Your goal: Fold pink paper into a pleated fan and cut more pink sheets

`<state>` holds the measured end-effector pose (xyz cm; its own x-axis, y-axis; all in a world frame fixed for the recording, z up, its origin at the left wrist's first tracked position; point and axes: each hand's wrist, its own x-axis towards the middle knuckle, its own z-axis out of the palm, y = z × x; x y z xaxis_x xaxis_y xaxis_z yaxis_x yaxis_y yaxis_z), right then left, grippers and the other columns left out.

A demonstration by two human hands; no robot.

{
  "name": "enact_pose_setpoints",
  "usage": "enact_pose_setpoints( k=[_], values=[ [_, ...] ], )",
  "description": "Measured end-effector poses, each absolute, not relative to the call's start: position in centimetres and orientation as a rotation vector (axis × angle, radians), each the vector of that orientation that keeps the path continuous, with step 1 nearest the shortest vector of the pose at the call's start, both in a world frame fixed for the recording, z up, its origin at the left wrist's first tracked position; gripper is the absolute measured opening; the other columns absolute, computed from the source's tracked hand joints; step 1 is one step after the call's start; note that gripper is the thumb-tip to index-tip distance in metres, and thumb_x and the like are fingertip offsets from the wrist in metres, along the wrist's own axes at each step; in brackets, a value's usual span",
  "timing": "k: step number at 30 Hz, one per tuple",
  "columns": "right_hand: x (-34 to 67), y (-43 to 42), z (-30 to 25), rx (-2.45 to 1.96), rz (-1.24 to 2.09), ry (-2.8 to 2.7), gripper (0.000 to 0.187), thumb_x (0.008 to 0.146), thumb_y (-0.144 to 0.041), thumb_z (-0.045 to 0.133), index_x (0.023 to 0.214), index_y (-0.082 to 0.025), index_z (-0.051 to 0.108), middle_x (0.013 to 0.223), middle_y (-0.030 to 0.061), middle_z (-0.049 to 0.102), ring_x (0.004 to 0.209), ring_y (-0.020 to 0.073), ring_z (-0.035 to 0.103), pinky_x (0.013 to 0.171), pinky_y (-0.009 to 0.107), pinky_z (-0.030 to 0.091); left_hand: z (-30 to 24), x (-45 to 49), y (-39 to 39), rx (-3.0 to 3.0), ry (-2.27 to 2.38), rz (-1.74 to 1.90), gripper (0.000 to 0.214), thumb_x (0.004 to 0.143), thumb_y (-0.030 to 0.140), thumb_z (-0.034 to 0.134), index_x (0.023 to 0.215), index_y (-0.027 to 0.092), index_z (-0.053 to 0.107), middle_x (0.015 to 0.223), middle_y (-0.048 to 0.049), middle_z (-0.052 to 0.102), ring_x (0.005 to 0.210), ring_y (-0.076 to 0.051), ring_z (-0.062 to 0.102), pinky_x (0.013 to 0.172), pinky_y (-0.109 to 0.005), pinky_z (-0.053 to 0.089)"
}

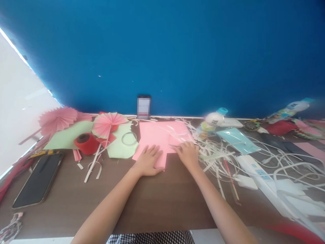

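Note:
Pink paper point(153, 132) lies flat on the brown table in front of me, with a second pink sheet point(177, 132) beside it on the right. My left hand point(149, 160) rests open on the lower part of the left sheet, fingers spread and thumb out to the right. At the lower edge of the right sheet, my right hand point(188, 154) is closed around what look like scissors point(174, 146). Their thin tip points left over the paper; the rest is mostly hidden by my fingers.
Folded pink paper fans point(109, 123), green paper point(122, 150) and a red thread spool point(86, 143) lie left, near a dark phone point(38, 181). Another phone point(144, 107) leans against the blue wall. Paper strips point(215, 154), a bottle point(210, 123) and a power strip point(261, 183) crowd the right.

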<state>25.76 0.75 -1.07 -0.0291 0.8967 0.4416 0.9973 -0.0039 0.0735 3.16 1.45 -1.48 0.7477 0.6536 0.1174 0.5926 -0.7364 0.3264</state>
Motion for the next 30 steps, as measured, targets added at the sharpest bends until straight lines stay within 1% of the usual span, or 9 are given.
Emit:
enact_pose_setpoints(
  k=[9,20,30],
  values=[
    [25.8,1.8,-1.1,-1.992,-0.598,-1.982,0.046,0.086,-0.049,0.035,0.067,-0.017,0.062,0.073,0.0081,0.060,0.076,0.0219,0.042,0.067,0.034,0.019,-1.4,3.2,1.5,2.674,0.967,0.311,0.075,0.075,0.062,0.037,0.137,0.022,0.020,0.145,-0.0073,0.016,0.133,-0.026,0.011,0.107,-0.047,0.006],
    [26.3,3.0,-1.4,-1.990,-0.580,-1.974,0.044,0.086,-0.048,0.037,0.070,-0.017,0.062,0.074,0.0081,0.061,0.079,0.0231,0.044,0.066,0.033,0.019,-1.4,3.2,1.6,2.687,0.974,0.305,0.075,0.076,0.063,0.035,0.137,0.022,0.020,0.145,-0.0073,0.015,0.133,-0.025,0.010,0.107,-0.046,0.005],
    [26.8,4.4,-1.6,-2.019,-0.565,-1.946,0.045,0.082,-0.054,0.041,0.071,-0.016,0.063,0.079,0.0086,0.062,0.085,0.0236,0.043,0.068,0.033,0.019,-1.6,3.2,1.5,2.692,0.976,0.327,0.074,0.076,0.062,0.036,0.136,0.022,0.021,0.145,-0.0067,0.016,0.133,-0.025,0.010,0.107,-0.046,0.004]
  ],
)
